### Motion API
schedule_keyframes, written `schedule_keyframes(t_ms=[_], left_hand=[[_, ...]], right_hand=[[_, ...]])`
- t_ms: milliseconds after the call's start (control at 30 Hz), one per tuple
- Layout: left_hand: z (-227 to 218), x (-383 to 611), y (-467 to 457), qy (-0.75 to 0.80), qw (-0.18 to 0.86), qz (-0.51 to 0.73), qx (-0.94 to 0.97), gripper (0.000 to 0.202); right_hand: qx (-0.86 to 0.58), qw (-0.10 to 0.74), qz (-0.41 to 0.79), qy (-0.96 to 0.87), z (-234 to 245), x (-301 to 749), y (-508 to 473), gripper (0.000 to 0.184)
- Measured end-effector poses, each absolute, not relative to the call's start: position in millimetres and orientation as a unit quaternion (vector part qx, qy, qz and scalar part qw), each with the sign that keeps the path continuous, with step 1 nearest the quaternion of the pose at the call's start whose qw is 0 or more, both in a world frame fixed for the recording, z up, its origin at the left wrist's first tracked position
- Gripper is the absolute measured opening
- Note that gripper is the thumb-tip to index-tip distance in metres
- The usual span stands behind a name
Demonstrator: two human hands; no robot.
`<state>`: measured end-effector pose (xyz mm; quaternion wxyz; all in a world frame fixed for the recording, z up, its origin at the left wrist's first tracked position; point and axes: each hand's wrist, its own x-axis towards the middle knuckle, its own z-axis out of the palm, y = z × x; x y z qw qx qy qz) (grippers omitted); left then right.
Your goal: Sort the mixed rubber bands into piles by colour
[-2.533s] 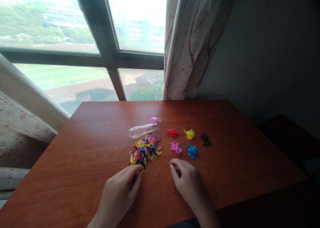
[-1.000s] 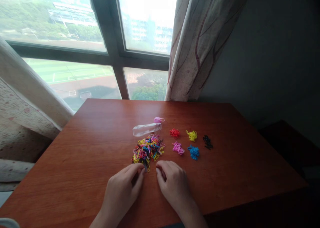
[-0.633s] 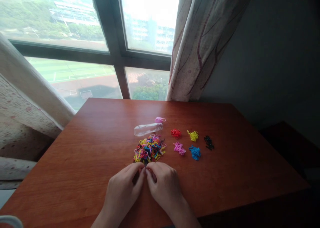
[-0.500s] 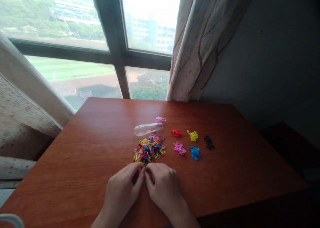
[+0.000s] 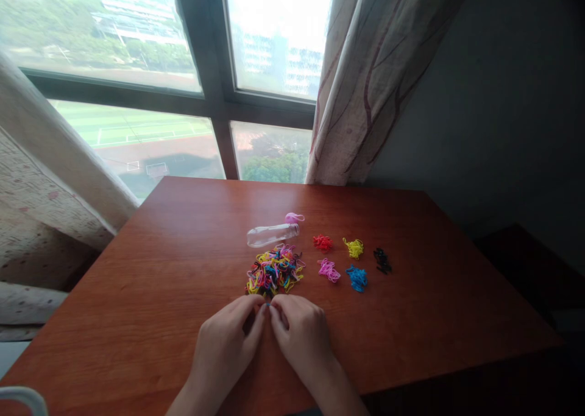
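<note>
Home room: curtained window [image 5: 256,50], wooden table [image 5: 183,270].

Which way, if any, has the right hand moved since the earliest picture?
Yes. The right hand has slid left: from below the pink pile to below the mixed pile, fingertips meeting the left hand.

Anything pinched between fingers [image 5: 256,318] too small to tell; forearms [image 5: 188,404], white rim [image 5: 26,394] cut off by bottom edge.
</note>
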<state>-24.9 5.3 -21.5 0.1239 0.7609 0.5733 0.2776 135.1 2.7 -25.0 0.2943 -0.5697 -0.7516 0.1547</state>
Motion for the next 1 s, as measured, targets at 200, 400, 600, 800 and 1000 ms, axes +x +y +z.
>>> schedule_keyframes(t_ms=[200,400,600,800,1000], left_hand=[[-18.0,-23.7,6.0,0.568,0.111,0.296,0.76,0.017],[-16.0,-24.1,5.4,0.562,0.118,0.298,0.763,0.018],[-16.5,-24.1,5.0,0.557,0.117,0.266,0.778,0.017],[-16.3,-22.8,6.3,0.552,0.107,0.264,0.784,0.017],[-18.3,-24.2,5.8,0.546,0.105,0.264,0.788,0.017]], right_hand=[[-0.574,0.338,0.174,-0.725,-24.7,136.3,2.7,0.014],[-0.604,0.382,0.169,-0.678,-27.4,163.7,-2.2,0.019],[-0.668,0.386,0.049,-0.634,-37.9,244.8,-0.7,0.025],[-0.685,0.355,-0.017,-0.636,-46.2,284.7,-2.2,0.029],[-0.684,0.339,-0.029,-0.645,-44.9,278.2,-5.7,0.029]])
